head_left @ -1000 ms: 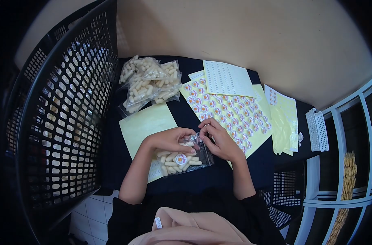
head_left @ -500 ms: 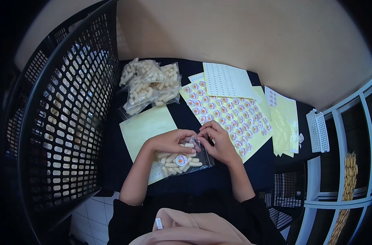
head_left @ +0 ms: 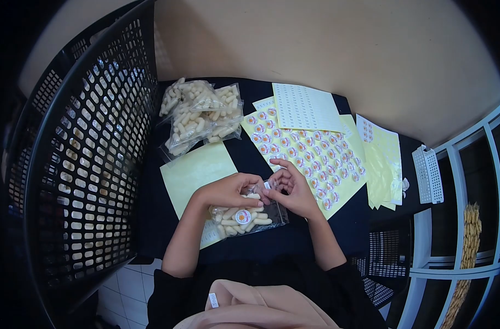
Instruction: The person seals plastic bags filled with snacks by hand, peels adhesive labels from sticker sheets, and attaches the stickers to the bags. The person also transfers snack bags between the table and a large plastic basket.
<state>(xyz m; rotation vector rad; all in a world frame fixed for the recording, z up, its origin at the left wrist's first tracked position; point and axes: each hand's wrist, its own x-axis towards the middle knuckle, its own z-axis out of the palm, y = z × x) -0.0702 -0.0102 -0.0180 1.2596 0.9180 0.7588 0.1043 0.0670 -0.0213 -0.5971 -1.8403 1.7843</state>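
Observation:
A clear plastic bag (head_left: 228, 226) of pale, finger-shaped pieces lies in front of me, a round printed sticker (head_left: 243, 216) on its face. My left hand (head_left: 230, 189) is closed on the bag's upper part, thumb across the front. At the bag's top right corner, my right hand (head_left: 291, 189) pinches the plastic with thumb and fingers. A small white label (head_left: 268, 185) shows between the two hands, by the right fingertips. Under the bag's left side is a yellowish sheet (head_left: 198, 172).
More filled bags (head_left: 200, 115) are piled at the back left. Sheets of round stickers (head_left: 310, 156) spread to the right, under a sheet of small labels (head_left: 307, 107). A tall black crate (head_left: 85, 164) stands left; a small white basket (head_left: 427, 174) sits at the right.
My right hand has shifted slightly, its fingers now pressing at the bag's top corner. The small white label has come into sight there. My left hand keeps its hold.

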